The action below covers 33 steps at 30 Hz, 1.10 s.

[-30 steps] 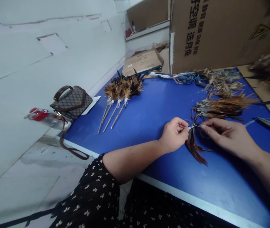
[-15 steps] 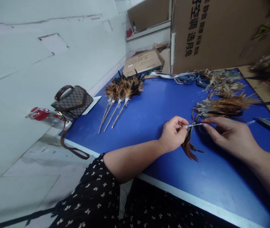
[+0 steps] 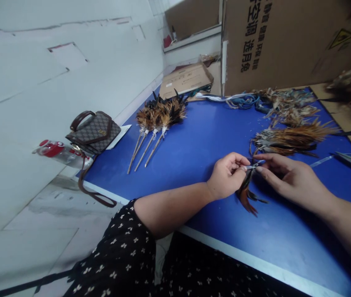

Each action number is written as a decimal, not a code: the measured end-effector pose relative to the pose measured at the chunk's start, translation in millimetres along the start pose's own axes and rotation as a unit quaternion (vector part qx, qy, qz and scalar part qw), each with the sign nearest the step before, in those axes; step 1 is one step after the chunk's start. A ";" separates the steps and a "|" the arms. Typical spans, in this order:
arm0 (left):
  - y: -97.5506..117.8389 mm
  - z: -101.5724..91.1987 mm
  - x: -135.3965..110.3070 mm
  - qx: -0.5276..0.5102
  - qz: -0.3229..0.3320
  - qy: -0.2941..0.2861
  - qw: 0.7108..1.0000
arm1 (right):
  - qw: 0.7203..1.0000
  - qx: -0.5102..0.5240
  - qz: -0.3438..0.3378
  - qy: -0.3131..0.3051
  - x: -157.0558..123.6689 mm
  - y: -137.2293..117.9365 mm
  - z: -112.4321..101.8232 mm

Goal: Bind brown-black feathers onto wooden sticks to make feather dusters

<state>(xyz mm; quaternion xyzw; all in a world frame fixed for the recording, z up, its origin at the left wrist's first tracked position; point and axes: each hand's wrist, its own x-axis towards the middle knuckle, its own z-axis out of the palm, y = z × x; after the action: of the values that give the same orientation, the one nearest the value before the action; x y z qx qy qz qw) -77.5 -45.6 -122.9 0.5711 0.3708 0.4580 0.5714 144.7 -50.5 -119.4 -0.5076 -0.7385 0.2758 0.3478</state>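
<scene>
My left hand (image 3: 226, 176) is closed in a pinch on the quill end of a small bunch of dark brown and orange feathers (image 3: 245, 193) that hangs down over the blue table (image 3: 194, 148). My right hand (image 3: 286, 178) meets it from the right, fingertips pinching the same white-wrapped end (image 3: 253, 166) of the feather bunch. A thin pale strip (image 3: 320, 161) trails off to the right behind my right hand. Both hands hover just above the table near its front edge.
Three finished feather sticks (image 3: 155, 123) lie at the far left of the table. A pile of loose brown feathers (image 3: 289, 138) lies behind my hands, more feathers (image 3: 286, 103) beyond. Large cardboard box (image 3: 286, 41) stands at the back. A patterned handbag (image 3: 93, 132) and bottle (image 3: 59, 152) sit on the floor.
My right hand's fingers have closed in on the bunch's wrapped end, and the feather bunch has swung slightly between the two hands. My left hand has kept its pinch in place.
</scene>
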 end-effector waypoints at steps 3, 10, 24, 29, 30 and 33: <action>3.7 -3.3 0.6 0.001 0.010 0.005 1.000 | 1.000 -0.028 -0.011 0.000 -0.9 1.1 -2.8; -2.2 -3.1 5.7 -0.032 -0.047 -0.011 0.998 | 0.999 -0.021 -0.038 0.027 -2.3 7.2 -5.7; 0.3 -3.3 1.9 0.081 0.012 -0.112 0.990 | 0.999 0.024 -0.039 0.019 -3.3 -6.7 -9.1; 4.8 -6.0 1.3 0.060 -0.033 -0.141 0.988 | 0.998 0.038 -0.045 0.026 -3.8 -6.7 -9.4; 5.6 -6.9 1.3 0.056 -0.034 -0.147 0.987 | 0.998 0.039 -0.046 0.026 -4.0 -6.8 -8.7; 8.2 -9.6 1.7 0.058 -0.023 -0.168 0.984 | 0.998 0.047 -0.045 0.024 -4.7 -9.4 -5.6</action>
<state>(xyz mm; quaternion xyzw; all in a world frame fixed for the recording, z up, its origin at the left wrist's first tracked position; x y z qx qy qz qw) -86.9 -41.5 -115.3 0.6633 0.3087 0.3197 0.6021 145.1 -57.7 -109.9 -0.4634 -0.7382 0.2820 0.4011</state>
